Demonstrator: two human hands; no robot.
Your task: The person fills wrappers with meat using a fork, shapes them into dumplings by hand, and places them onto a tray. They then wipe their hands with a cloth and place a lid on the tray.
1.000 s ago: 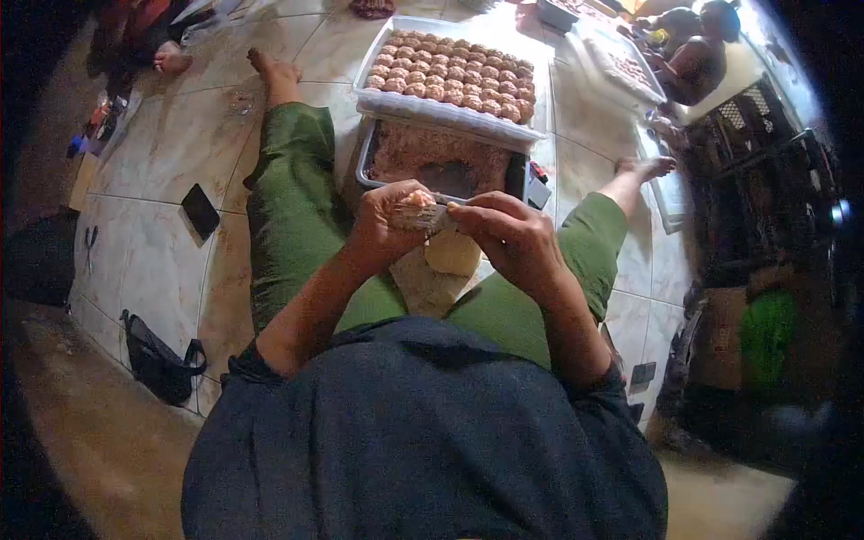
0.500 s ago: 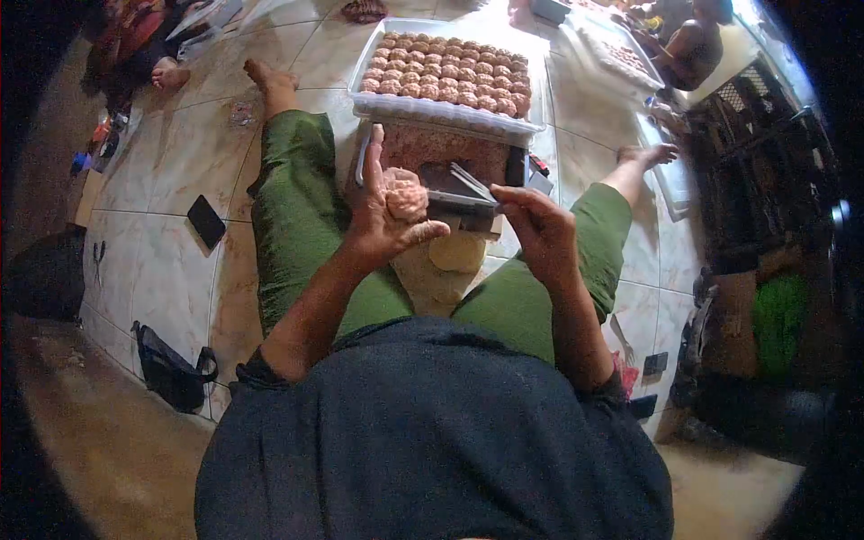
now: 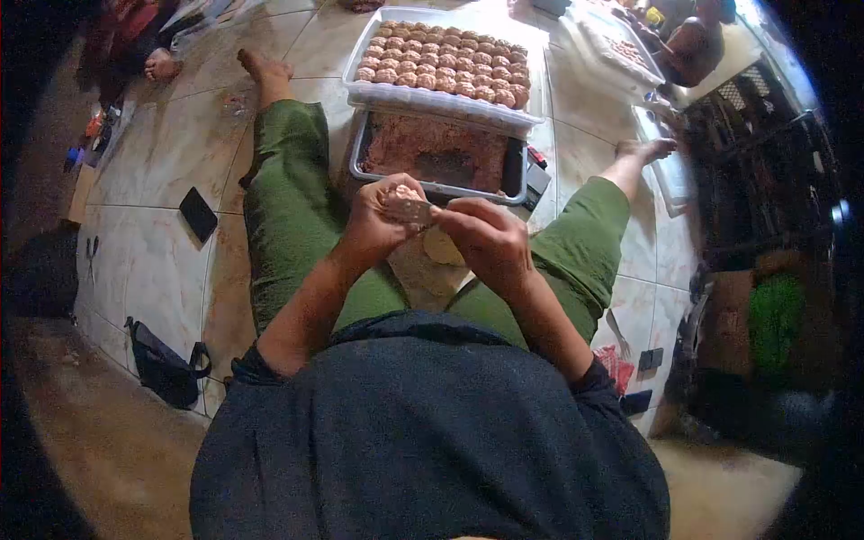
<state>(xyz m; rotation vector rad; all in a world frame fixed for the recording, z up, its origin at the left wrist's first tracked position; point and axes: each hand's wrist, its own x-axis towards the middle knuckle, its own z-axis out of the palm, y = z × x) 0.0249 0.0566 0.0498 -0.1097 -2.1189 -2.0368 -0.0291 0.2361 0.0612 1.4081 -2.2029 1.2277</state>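
Between my legs, my left hand (image 3: 373,220) is curled around a lump of pinkish, coarse paste (image 3: 408,192), most of it hidden by the fingers. My right hand (image 3: 489,236) pinches a flat greyish blade-like tool (image 3: 409,211), its face against the near side of the lump. Just beyond both hands is a dark-rimmed tray (image 3: 517,191) of the same pinkish paste, with a dark scooped-out patch near its front. Behind it stands a clear plastic tub (image 3: 441,101) filled with rows of rounded paste balls (image 3: 445,63).
Green-trousered legs (image 3: 292,198) flank the trays on the tiled floor. A black phone-like slab (image 3: 198,215) and a black bag (image 3: 165,364) lie at left. At upper right, another person (image 3: 697,49) sits by a white tray (image 3: 589,27). Dark crates (image 3: 751,135) stand at right.
My left hand has gone from spread fingers to curled around the lump. My right hand has moved left from over the tray, bringing the tool against the lump.
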